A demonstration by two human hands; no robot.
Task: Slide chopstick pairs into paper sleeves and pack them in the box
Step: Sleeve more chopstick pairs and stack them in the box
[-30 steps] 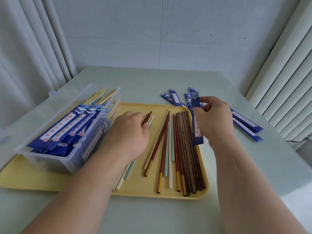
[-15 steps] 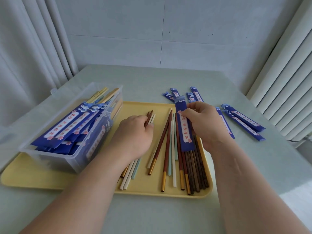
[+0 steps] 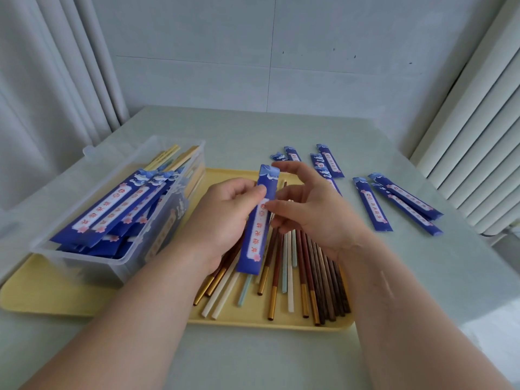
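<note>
Over the yellow tray [image 3: 242, 319], our left hand [image 3: 225, 218] pinches a blue paper sleeve [image 3: 257, 232] as our right hand [image 3: 312, 218] hovers loosely spread beside it; we should square the tips of two matching chopsticks [image 3: 326, 280] before feeding them in.

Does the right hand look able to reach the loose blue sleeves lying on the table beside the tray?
Probably yes. The right hand is open, gripping nothing, while the left hand pinches the paper sleeve. The loose sleeves lie flat on the table just to its right, with nothing between.
</note>
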